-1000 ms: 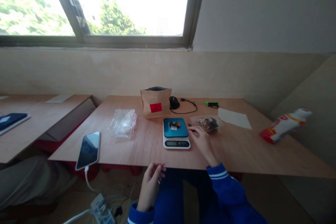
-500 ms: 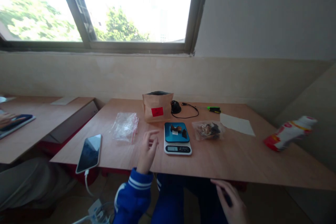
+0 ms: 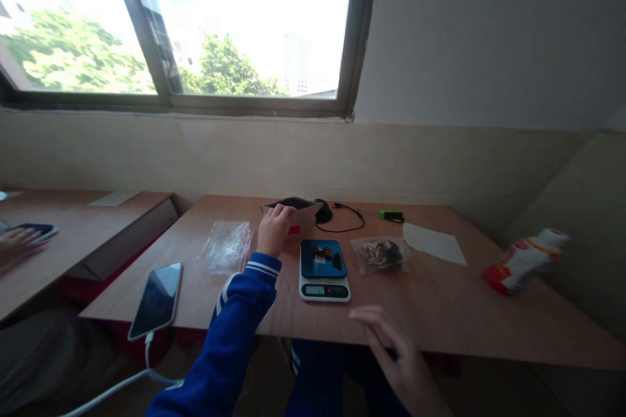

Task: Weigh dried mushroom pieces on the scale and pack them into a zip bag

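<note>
My left hand (image 3: pixel 274 229) has its fingers closed over the front rim of a brown paper bag (image 3: pixel 306 220) with a red label, whose dark mouth gapes. In front of the bag is a kitchen scale (image 3: pixel 325 292) with a blue plate and a small display. Several dark dried pieces (image 3: pixel 327 255) and a small white tag lie on that plate. My right hand (image 3: pixel 386 342), slightly blurred, hovers over the table's front edge with nothing in it and its fingers apart from the thumb. Beyond it, right of the scale, lies a clear bag of dried pieces (image 3: pixel 381 255).
Clear zip bags (image 3: pixel 226 246) and a phone (image 3: pixel 157 300) on a white cable lie to the left. Behind are a black cable (image 3: pixel 356 214) and a green-black tool (image 3: pixel 392 215). A paper sheet (image 3: pixel 434 243) and bottle (image 3: pixel 525 262) are right. Another person's hand (image 3: pixel 19 241) is far left.
My left hand has moved forward from beside the scale to the paper bag's rim, and the bag's front is pulled lower. My right hand has risen from below the table edge, toward the scale.
</note>
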The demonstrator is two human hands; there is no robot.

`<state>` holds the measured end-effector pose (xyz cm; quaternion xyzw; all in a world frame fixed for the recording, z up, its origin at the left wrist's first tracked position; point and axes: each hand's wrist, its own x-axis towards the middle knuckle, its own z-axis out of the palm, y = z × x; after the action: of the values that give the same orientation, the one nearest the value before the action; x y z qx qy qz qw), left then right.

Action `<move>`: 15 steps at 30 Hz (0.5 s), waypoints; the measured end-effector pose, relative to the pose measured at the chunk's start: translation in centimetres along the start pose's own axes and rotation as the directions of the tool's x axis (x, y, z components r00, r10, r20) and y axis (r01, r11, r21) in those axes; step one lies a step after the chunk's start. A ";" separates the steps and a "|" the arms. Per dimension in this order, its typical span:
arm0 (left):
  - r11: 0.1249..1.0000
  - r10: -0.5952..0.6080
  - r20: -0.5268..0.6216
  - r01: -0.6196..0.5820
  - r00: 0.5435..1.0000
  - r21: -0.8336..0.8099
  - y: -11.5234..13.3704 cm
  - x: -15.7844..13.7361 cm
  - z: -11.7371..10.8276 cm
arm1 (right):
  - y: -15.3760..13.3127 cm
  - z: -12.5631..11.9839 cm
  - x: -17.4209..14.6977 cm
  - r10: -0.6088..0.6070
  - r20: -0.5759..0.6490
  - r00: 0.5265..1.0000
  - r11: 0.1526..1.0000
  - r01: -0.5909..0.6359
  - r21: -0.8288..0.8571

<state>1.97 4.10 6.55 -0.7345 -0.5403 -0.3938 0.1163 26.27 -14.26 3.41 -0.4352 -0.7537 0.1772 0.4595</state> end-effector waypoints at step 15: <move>0.995 0.066 0.102 -0.058 0.993 -0.078 1.9 -9.7 -0.6 | 2.6 7.0 17.6 -0.245 0.441 0.864 0.896 0.375 -0.237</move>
<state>2.37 -3.82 0.67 -0.7744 -0.5073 -0.3711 0.0723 18.08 2.49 7.55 -0.3286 -0.9105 0.0626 0.2431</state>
